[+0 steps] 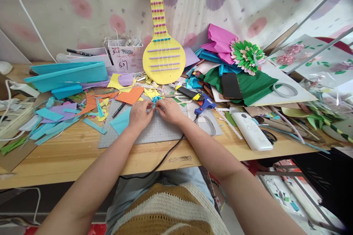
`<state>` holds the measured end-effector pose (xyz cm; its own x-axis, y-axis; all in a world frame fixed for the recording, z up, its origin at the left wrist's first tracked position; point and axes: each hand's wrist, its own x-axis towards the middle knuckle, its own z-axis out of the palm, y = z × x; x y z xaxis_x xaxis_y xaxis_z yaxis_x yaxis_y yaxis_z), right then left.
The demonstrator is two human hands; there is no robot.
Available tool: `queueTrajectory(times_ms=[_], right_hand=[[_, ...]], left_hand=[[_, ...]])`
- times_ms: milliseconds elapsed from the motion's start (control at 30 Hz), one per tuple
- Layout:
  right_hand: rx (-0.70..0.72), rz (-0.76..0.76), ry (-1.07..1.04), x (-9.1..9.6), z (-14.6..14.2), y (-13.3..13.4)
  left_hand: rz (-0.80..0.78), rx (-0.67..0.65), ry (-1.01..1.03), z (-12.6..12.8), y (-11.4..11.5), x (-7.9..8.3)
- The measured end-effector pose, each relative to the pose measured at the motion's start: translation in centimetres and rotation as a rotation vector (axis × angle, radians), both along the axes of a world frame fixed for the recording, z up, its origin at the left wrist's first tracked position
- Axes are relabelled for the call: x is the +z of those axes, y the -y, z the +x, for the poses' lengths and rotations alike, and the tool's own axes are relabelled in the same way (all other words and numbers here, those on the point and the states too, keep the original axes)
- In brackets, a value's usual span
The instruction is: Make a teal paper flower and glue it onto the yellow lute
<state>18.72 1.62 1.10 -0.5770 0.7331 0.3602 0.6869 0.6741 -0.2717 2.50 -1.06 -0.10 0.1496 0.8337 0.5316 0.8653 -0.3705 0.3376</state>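
Observation:
Both my hands meet over a grey cutting mat point(162, 132), pinching a small blue folded-paper piece point(156, 99) between their fingertips. My left hand point(140, 114) grips it from the left, and my right hand point(170, 110) from the right; the fingers partly cover it. Left of my left hand lie a light-blue paper sheet point(121, 121) and a black pen point(118, 110). A blue glue gun point(204, 104) rests right of my right hand, near a yellow-and-black utility knife point(189, 93) and a roll of clear tape point(206, 125).
Behind stands a yellow paper lute point(164, 60). Paper scraps point(55, 121) crowd the table's left side. To the right are a white power bank point(251, 131), a dark phone point(231, 86) on green paper, and a tape ring point(285, 89). A black cable point(165, 158) crosses the table's front edge.

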Motion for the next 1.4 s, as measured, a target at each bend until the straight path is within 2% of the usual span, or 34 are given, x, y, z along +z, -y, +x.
queueTrajectory(times_ms=[100,200,433,600,733,900,1000,1400], right_hand=[[0.003,-0.072,-0.061,-0.25,-0.02,-0.05],[0.007,-0.149,-0.126,-0.37,0.02,0.02],[0.031,-0.251,-0.32,0.11,0.26,0.4],[0.054,-0.299,-0.352,0.11,0.48,0.32],[0.05,-0.258,-0.303,0.12,0.54,0.31],[0.084,-0.066,-0.218,0.34,0.58,0.4],[0.101,-0.001,-0.178,0.41,0.55,0.36],[0.12,-0.026,-0.147,0.5,0.69,0.29]], left_hand=[[-0.011,-0.017,0.014,0.02,-0.01,-0.21],[0.016,-0.056,-0.059,-0.05,0.02,-0.31],[0.212,-0.122,-0.09,-0.12,0.33,0.35],[0.267,-0.111,-0.101,-0.04,0.43,0.52],[0.24,-0.112,-0.098,-0.16,0.31,0.3],[0.219,-0.112,-0.064,-0.43,0.12,-0.05],[0.222,-0.105,-0.056,-0.48,0.11,0.03],[0.092,-0.091,-0.033,-0.51,0.24,0.33]])
